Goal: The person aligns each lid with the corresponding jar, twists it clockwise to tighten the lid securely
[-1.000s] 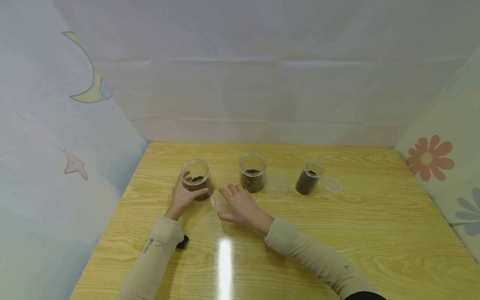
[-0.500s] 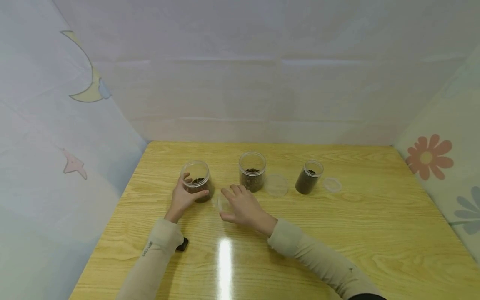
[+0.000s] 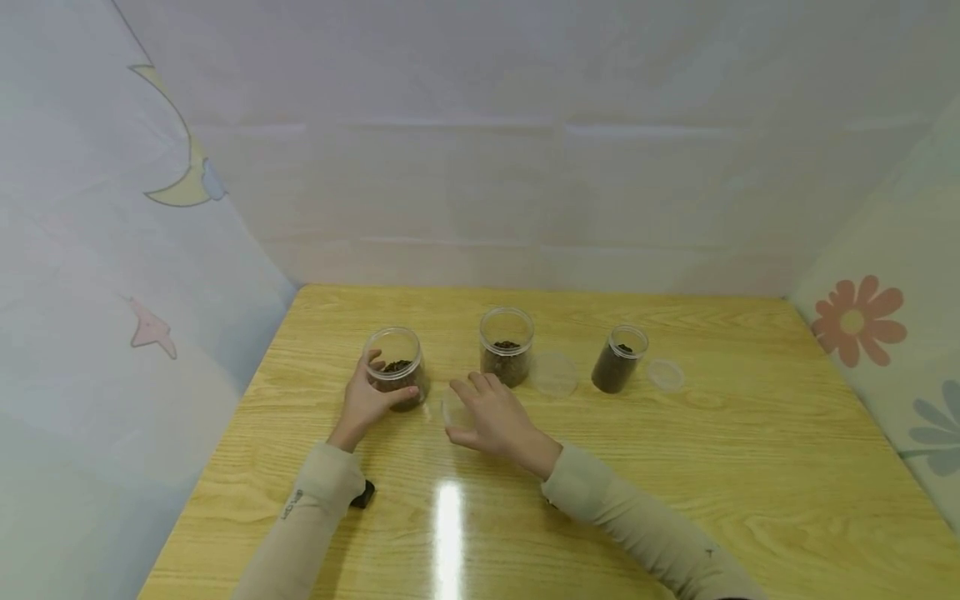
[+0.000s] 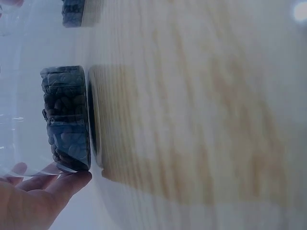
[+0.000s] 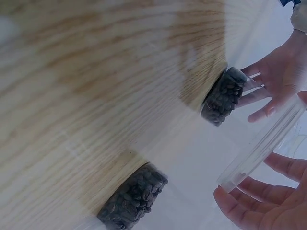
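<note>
soft, muted light over the head view, and there it is, a hard white streak of glare [image 3: 448, 533] cutting down the worktop [image 3: 712, 483]! faint sheen along the creases of the backdrop [image 3: 450, 183], a soft shadow beside the left sleeve [image 3: 292, 525]. now the wrist views: bluish, hazy, washed out, wood grain smearing, and a white spot [image 4: 301, 12] burning top right in the left one!

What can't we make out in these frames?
Held lid, head view: partly behind the right hand.
Black object, head view: partly behind the left sleeve, so unidentified.
Lettering on that sleeve, head view: too small to read.
Middle jar, right wrist view: cut off by the bottom edge.
</note>
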The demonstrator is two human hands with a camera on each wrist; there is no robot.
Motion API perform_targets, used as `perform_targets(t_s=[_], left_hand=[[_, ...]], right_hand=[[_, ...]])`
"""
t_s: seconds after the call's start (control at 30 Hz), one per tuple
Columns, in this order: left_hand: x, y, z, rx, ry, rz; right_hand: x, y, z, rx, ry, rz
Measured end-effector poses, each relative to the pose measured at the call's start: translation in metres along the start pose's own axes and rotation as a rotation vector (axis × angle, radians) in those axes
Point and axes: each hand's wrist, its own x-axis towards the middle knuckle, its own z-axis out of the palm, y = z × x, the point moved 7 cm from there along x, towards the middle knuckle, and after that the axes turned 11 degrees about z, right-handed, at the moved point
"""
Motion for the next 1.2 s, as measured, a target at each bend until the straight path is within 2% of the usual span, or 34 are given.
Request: perform_targets(t_s=[0.5, 1.2], left_hand=[[-0.006, 0.0, 0.001, -0.017, -0.01, 0.0], [-0.015, 0.01, 0.006, 0.007, -0.029, 0.038]], right_hand=[[-0.003, 0.001, -0.001, 0.027, 0.034, -0.013], [-0.009, 0.005, -0.001, 0.045, 0.068, -0.01]])
